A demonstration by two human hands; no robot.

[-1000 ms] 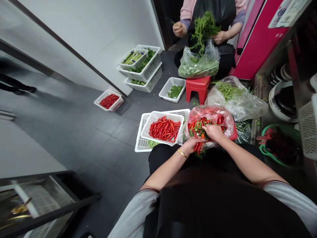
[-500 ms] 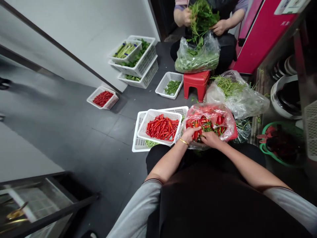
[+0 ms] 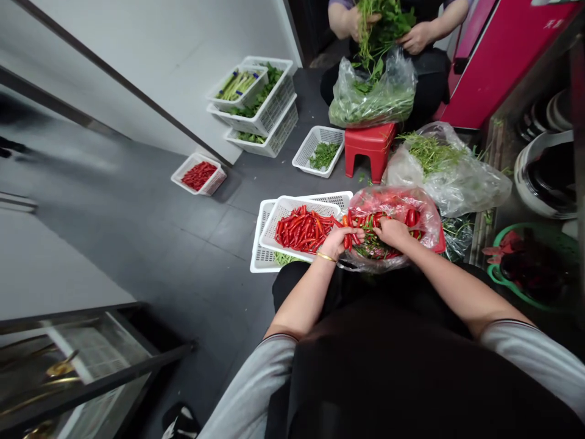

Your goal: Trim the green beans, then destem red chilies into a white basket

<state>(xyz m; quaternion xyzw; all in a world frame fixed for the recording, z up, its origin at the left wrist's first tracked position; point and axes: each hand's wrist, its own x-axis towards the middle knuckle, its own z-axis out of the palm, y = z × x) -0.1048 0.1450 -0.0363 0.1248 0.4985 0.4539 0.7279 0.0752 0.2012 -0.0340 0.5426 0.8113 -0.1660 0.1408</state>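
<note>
My left hand (image 3: 337, 241), with a gold bangle at the wrist, is closed on several red chilies (image 3: 351, 236) at the left edge of a clear plastic bag (image 3: 427, 204). Over the bag's middle, my right hand (image 3: 392, 233) has its fingers curled down among chilies with green stems; what they hold, if anything, is hidden. The bag lies open on something red. Just left of it, a white basket (image 3: 269, 227) full of red chilies rests on a larger white basket (image 3: 256, 259) with green pieces under it.
Across from me a person's hands (image 3: 418, 38) hold leafy greens above a bag on a red stool (image 3: 371, 143). Stacked white baskets (image 3: 262, 125) stand by the wall, a small chili basket (image 3: 214, 183) left of them. A green basin (image 3: 496, 277) sits at right.
My left hand has moved left, from inside the bag to its edge beside the chili basket, with chilies in it. My right hand stays over the bag. The whole view has shifted slightly.
</note>
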